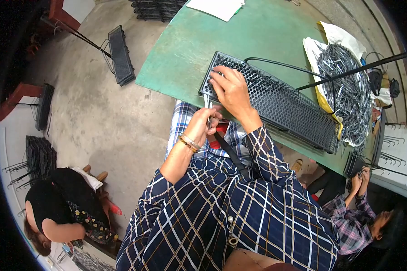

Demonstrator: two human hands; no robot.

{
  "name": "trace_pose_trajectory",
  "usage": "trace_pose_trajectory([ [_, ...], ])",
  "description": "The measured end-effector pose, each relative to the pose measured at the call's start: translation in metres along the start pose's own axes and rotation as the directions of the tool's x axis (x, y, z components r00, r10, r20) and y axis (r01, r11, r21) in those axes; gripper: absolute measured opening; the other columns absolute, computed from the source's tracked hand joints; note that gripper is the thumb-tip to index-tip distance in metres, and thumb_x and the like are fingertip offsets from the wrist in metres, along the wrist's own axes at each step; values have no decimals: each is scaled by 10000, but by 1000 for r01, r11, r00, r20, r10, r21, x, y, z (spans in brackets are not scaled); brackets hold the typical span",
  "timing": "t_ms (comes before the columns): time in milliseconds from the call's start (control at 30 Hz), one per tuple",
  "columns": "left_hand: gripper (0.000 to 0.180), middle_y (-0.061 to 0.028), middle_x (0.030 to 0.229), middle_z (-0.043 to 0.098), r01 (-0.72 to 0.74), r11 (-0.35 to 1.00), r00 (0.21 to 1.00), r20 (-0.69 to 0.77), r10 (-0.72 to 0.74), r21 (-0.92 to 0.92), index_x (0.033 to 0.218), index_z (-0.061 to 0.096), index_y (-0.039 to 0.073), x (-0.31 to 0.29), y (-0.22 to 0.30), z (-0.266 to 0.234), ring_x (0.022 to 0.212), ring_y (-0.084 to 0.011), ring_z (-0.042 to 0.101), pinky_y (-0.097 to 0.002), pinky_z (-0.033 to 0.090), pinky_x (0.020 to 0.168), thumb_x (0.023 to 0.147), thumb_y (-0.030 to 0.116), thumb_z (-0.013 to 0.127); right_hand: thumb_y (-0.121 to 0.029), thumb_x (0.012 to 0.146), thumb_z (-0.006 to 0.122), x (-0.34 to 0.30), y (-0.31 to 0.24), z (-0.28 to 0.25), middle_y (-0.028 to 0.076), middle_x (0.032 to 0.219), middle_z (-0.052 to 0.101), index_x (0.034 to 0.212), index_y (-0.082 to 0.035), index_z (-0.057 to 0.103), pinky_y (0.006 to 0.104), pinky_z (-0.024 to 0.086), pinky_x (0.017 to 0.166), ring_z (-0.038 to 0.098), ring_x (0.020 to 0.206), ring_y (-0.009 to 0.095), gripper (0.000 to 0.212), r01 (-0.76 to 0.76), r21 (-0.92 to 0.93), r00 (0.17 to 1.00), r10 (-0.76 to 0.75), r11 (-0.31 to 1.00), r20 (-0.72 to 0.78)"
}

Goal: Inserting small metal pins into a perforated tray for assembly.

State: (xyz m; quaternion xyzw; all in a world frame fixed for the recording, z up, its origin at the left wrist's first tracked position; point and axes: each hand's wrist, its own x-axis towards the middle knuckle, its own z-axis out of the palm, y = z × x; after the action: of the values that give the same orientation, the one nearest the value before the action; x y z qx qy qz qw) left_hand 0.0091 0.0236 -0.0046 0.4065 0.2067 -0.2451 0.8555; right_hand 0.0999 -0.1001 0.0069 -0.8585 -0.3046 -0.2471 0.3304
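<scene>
A long black rack (294, 108) full of small holes lies aslant on the green table, its left end in front of me. My left hand (202, 123) is closed around a few thin silvery metal strips (207, 101), just below the near left corner of the rack. The strips point up toward that corner. My right hand (233, 92) lies over the left end of the rack, fingers stretched and slightly apart, fingertips touching its holed top. Whether a small piece sits under those fingertips is hidden. A black wire handle (285, 64) arches over the rack's far side.
To the right, a white and yellow sack (313, 54) spills a heap of metal strips (346, 77). Papers (217, 7) lie on the green table (185, 54). More black racks (122, 56) stand on the floor at left. A co-worker (357, 221) handles a rack at right; another person (68, 203) is at left.
</scene>
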Motion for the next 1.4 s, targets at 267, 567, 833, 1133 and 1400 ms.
trace_pose_trajectory([
  [267,209,-27,782,528,-71,996,993,93,66,49,957,534,-8,-6,6,8,541,-51,386,-190,265,429,930,178,444,-151,804,682,0,-13,-33,65,855,635,862,-8,699,256,463,601,583,721,120,155,-436,360,869,282,825,406],
  [567,218,1,821,523,-52,995,987,153,39,79,1113,537,38,-1,-6,-8,568,-24,392,-157,302,442,939,155,477,-165,860,652,4,-7,-32,-4,767,642,894,15,678,206,435,611,540,690,51,186,-605,575,768,594,552,238],
  [833,235,-35,866,578,-30,999,999,35,31,-27,1118,557,22,1,-5,-4,661,-62,477,-196,383,529,904,101,501,-103,847,632,2,6,-17,80,812,653,903,-9,673,246,446,572,577,642,133,117,-314,309,938,344,898,-46],
  [1133,242,-39,867,582,-67,995,998,-23,65,-76,1121,558,20,6,-8,-12,671,-74,484,-201,377,536,901,110,516,-90,859,615,3,0,-24,68,775,627,902,2,645,245,446,578,569,641,120,106,-333,331,931,364,883,-33],
  [1400,193,-61,838,575,-96,985,994,-57,89,-146,1068,560,9,6,-4,-4,652,-97,501,-216,408,515,897,86,514,-71,856,613,3,2,-32,82,805,627,902,2,631,261,460,580,589,654,154,88,-273,245,957,289,930,-32],
])
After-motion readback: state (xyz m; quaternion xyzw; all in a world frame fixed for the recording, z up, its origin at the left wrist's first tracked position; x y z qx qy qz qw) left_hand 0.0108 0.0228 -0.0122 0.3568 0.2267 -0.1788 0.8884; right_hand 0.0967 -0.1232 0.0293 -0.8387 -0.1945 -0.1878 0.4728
